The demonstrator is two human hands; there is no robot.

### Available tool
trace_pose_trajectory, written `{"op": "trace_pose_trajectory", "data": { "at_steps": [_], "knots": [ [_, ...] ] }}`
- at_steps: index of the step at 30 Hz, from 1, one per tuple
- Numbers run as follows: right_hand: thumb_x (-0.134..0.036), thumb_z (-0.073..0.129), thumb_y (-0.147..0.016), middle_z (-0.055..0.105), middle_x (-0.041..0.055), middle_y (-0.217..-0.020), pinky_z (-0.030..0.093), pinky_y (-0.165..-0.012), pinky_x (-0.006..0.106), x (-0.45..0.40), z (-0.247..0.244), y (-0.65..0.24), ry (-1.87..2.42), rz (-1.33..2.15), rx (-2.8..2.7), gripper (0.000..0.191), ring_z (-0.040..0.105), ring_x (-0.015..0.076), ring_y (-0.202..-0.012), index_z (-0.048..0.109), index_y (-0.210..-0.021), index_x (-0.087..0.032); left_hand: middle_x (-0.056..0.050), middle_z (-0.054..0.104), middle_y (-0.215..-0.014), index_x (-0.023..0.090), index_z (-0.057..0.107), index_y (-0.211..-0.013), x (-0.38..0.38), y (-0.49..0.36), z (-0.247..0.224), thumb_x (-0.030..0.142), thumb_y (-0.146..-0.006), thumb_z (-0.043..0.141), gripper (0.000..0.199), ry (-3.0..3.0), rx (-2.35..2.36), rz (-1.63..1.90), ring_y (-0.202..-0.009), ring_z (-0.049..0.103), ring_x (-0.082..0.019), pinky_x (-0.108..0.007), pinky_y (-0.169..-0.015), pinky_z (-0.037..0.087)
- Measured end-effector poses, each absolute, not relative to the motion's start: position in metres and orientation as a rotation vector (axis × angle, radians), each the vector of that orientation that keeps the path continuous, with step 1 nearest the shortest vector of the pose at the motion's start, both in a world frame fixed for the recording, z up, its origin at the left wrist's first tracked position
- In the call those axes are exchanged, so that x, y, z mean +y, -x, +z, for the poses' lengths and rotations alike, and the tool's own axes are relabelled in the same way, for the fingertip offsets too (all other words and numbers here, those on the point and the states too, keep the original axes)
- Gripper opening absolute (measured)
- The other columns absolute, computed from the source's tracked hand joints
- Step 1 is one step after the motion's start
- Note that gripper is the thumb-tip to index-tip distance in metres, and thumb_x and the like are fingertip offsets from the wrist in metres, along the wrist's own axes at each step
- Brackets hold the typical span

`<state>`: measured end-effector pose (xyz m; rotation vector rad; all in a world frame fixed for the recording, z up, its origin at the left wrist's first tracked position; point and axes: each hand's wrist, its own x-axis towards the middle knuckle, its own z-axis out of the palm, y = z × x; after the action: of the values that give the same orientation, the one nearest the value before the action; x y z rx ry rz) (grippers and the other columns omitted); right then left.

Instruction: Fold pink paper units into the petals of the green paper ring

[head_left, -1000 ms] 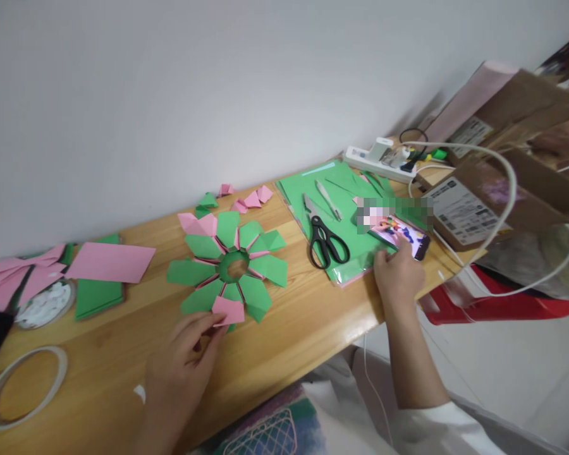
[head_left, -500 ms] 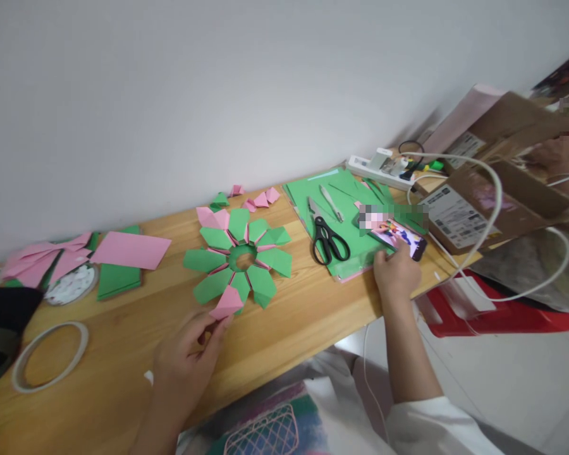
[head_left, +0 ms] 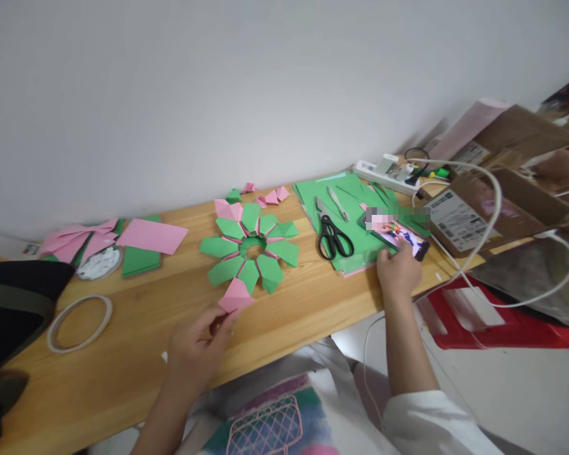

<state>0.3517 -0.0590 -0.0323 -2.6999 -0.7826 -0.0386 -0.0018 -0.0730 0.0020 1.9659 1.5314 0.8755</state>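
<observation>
In my left hand (head_left: 201, 344), thumb and fingers pinch a folded pink paper piece (head_left: 236, 296). That piece sits against the near edge of a ring of folded green paper petals (head_left: 224, 268), which lies flat with a round hole in its middle. A second pink piece (head_left: 228, 209) is on the ring's far left side. My right hand (head_left: 399, 270) is at a phone (head_left: 389, 230) with a lit screen. One finger is stretched out onto the screen, and the thumb is near the phone's lower edge; the other fingers are partly hidden. Black-handled scissors (head_left: 333, 237) lie left of the phone.
Green sheets (head_left: 308, 189) carry a white cutter (head_left: 338, 203). Small pink folded pieces (head_left: 272, 196) lie by the wall. Leftward are pink paper (head_left: 154, 236), a tape roll (head_left: 54, 328) and a dark object (head_left: 19, 309). A power strip (head_left: 386, 175), white cable and cardboard box (head_left: 474, 212) stand right.
The view has shifted, so the tabletop things appear farther right and the dark object shows more. My left hand keeps its pinch on the pink piece; my right finger stays at the phone.
</observation>
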Motion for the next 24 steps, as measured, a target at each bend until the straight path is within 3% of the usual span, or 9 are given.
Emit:
{"op": "trace_pose_trajectory", "data": {
  "at_steps": [7,13,24],
  "knots": [
    [-0.031,0.045,-0.085,0.071,0.0181,-0.096,0.048,-0.074,0.043,-0.059,-0.027,-0.349,2.703,-0.027,-0.773,0.054,0.066,0.0360,-0.091,0.051,-0.136,-0.012,0.004,0.053,-0.050,0.017,0.062,-0.062,-0.077,-0.006,-0.001,0.038,-0.080,0.060,0.028,-1.631,1.409,0.906,-0.048,0.050,-0.010,-0.020,-0.049,0.040],
    [-0.029,0.046,-0.084,0.070,0.0212,-0.103,0.048,-0.078,0.045,-0.057,-0.028,-0.349,2.709,-0.025,-0.790,0.054,0.066,0.0379,-0.097,0.051,-0.135,-0.011,0.005,0.045,-0.048,0.016,0.059,-0.059,-0.078,-0.011,0.002,0.045,-0.074,0.065,0.033,-1.427,1.419,0.932,-0.045,0.040,-0.008,-0.020,-0.044,0.034],
    [-0.030,0.047,-0.086,0.070,0.0160,-0.093,0.048,-0.073,0.039,-0.056,-0.033,-0.353,2.749,-0.046,-0.786,0.054,0.067,0.0319,-0.086,0.049,-0.138,-0.014,0.003,0.053,-0.054,0.018,0.063,-0.059,-0.073,-0.007,-0.005,0.039,-0.074,0.066,0.026,-1.520,1.385,0.969,-0.046,0.046,-0.008,-0.018,-0.044,0.037]
  ]
}}
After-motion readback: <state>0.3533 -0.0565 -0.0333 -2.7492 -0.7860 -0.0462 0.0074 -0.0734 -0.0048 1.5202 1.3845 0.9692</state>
